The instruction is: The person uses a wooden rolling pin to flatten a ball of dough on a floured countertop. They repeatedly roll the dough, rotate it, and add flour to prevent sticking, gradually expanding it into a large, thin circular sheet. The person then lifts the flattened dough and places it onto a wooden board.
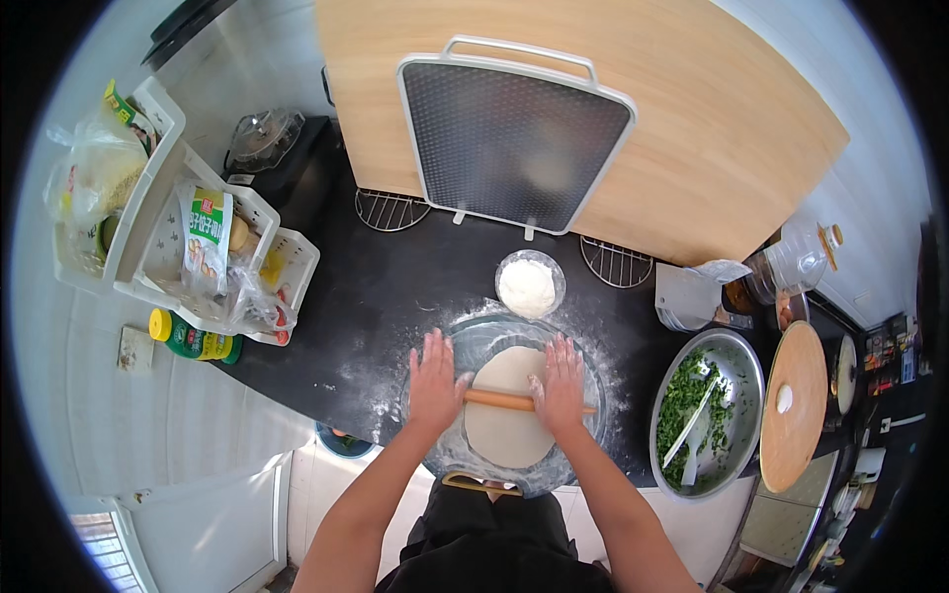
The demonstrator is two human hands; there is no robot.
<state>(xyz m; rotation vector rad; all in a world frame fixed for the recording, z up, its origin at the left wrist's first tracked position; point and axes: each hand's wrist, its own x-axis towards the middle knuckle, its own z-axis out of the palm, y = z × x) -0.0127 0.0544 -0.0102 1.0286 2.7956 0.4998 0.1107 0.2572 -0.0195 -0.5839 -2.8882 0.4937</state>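
From the head view, the left hand [435, 381] and the right hand [560, 383] lie palm down, fingers stretched forward rather than wrapped, on a slim light-brown wooden rolling pin [502, 399]; spreading them toward its two ends probably keeps the pressure even. The pin crosses a pale, flat oval sheet of dough [509, 440], which lies on a round, greyish, flour-dusted board [477, 342] with a gold-coloured handle [484, 483] on the person's side. The loose flour there likely stops sticking. Just beyond the board, a clear round bowl [560, 285] of white powder [526, 288] stands on the black countertop [336, 287], apparently for easy reach. To the right, an oval steel basin [743, 371] holds chopped greens [682, 387] and a white spatula [691, 463], set aside, it seems, to leave the arms room.
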